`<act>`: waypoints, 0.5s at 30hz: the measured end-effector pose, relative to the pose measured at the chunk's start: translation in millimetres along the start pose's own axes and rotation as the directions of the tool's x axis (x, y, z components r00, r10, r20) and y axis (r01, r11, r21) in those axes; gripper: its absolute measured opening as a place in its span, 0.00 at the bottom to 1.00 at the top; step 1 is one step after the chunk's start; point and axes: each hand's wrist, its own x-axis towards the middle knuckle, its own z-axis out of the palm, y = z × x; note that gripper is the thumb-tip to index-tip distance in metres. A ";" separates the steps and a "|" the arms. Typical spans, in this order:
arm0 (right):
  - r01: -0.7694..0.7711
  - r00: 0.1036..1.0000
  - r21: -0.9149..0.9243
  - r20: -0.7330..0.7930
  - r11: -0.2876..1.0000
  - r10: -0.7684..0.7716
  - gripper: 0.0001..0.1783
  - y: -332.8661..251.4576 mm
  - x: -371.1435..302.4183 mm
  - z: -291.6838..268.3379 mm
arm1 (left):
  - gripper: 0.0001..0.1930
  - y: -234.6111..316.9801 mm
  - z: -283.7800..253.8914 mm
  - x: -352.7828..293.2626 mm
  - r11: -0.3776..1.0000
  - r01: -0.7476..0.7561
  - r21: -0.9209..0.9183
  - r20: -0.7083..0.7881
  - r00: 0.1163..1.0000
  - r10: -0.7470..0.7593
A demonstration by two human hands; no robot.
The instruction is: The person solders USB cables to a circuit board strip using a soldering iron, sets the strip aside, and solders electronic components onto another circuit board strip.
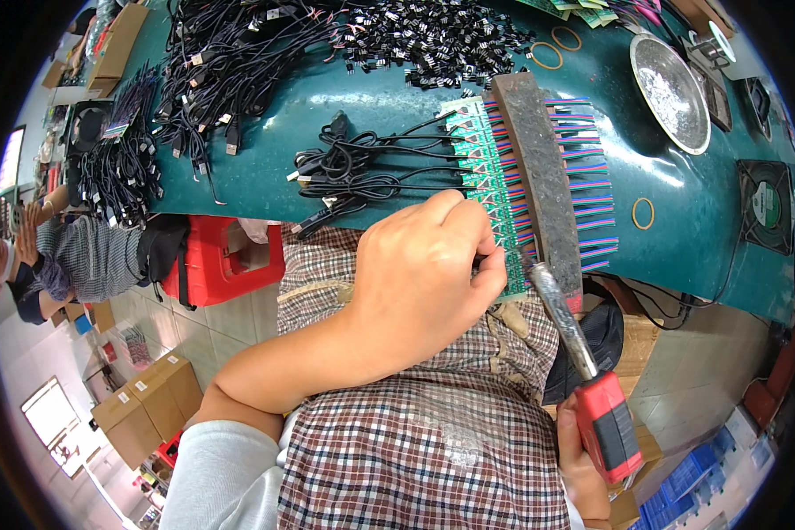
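Observation:
My left hand point(428, 274) is closed in a pinch at the lower left edge of a green circuit board strip point(481, 168). A bit of something dark shows between thumb and forefinger, mostly hidden. In my right hand point(581, 459) is a soldering iron point(564, 322) with a red and black handle, its tip close to the board's lower right edge. Black USB cables point(349, 163), coiled, run to the upper left side of the board. A dark heavy bar point(539, 168) lies across the striped ribbon wires point(592, 190) on the right.
Piles of black cables point(230, 62) and small black parts point(442, 40) cover the far side of the green table point(265, 190). At right are a metal bowl point(671, 93), a fan point(766, 205) and rubber bands point(643, 213). A red stool point(230, 265) stands left; another person point(88, 256) sits beyond.

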 end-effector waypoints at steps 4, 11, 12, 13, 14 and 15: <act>-0.238 0.971 0.056 0.023 0.970 0.237 0.13 13.1 -40.2 -9.4 | 0.11 1.9 -2.0 1.8 1.000 -0.009 -0.003 -0.008 1.000 0.009; -0.290 0.957 0.032 -0.010 0.957 0.290 0.10 7.5 -33.7 -4.9 | 0.11 0.2 -1.1 0.2 1.000 0.002 0.005 -0.009 1.000 -0.002; -0.291 0.955 0.050 -0.050 0.955 0.294 0.09 8.3 -33.4 -2.9 | 0.11 0.0 -0.8 -0.4 1.000 0.009 0.000 -0.011 1.000 -0.009; -0.291 0.951 0.070 -0.090 0.954 0.297 0.09 8.8 -34.3 -1.9 | 0.11 0.1 -0.5 -0.8 1.000 0.011 0.011 -0.021 1.000 -0.011; -0.380 0.925 -0.009 -0.009 0.925 0.380 0.09 11.8 -45.5 -11.1 | 0.11 -0.8 -1.5 -0.7 1.000 -0.014 0.019 -0.035 0.999 0.015; -0.367 0.930 -0.004 -0.004 0.930 0.367 0.09 6.2 -46.6 -14.0 | 0.11 -2.0 -2.6 -0.1 0.999 -0.042 0.024 -0.048 0.998 0.043</act>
